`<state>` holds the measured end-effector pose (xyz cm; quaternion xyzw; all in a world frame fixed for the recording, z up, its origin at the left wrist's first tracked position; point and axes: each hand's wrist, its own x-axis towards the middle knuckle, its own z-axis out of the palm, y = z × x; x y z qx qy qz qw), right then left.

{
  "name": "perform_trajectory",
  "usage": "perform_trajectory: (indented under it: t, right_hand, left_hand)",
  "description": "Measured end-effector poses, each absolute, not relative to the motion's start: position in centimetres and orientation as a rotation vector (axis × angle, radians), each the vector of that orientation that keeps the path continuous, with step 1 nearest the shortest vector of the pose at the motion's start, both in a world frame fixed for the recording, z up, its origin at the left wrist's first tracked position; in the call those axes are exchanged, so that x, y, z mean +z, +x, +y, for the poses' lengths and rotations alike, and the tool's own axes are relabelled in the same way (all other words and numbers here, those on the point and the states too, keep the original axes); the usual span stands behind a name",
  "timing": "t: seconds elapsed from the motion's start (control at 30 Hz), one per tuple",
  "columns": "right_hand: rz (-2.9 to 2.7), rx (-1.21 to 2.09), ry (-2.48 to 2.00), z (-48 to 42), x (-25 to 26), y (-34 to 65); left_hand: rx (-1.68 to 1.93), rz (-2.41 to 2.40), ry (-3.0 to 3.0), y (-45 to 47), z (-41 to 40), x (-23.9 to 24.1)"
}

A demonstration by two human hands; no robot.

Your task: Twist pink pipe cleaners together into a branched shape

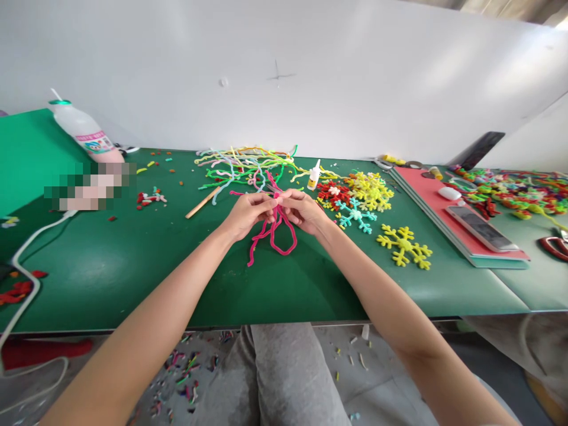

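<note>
Starting at the bench's (146, 266) back left corner, there's a drink bottle (89, 136) with a green cap, tilted, its lower part blurred out. Coming right, coloured clippings (148, 199) lie scattered, then a wooden stick (202, 203) slants near a tangle of pastel chenille stems (248, 163) along the back edge.

Now my left hand (248, 216): thumb and finger pinched on the pink chenille stems (273, 229), mid-bench. Their long axis runs from back edge to front; short ends poke toward the back, while a big loop and a loose, kinked end reach for the front edge, that end veering left. The gathered point sits right between my two sets of fingertips, the loop spilling out below them. They're fuzzy, hot pink, bent and wavy.

And my right hand (302, 210) is pinching the same gathered spot, fingertips nearly meeting the left's. Just beyond it stands a small glue bottle (314, 176); then red, turquoise and yellow chenille snowflakes (404, 244), and a phone (483, 228) on a red folder (426, 189) toward the right.
</note>
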<state>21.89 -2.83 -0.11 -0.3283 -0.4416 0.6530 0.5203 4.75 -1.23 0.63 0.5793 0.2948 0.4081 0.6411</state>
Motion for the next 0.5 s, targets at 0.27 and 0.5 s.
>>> perform_trajectory:
  t: [0.27,0.5]
  right_hand:
    - [-1.108,1.626,-0.709,-3.20,-0.02,21.58]
    - [-1.125,1.547,-0.732,-3.22,0.07,21.41]
  left_hand:
    - [0.798,0.620,1.206,4.73,-1.08,0.53]
    - [0.818,0.576,1.133,4.82,-1.00,0.47]
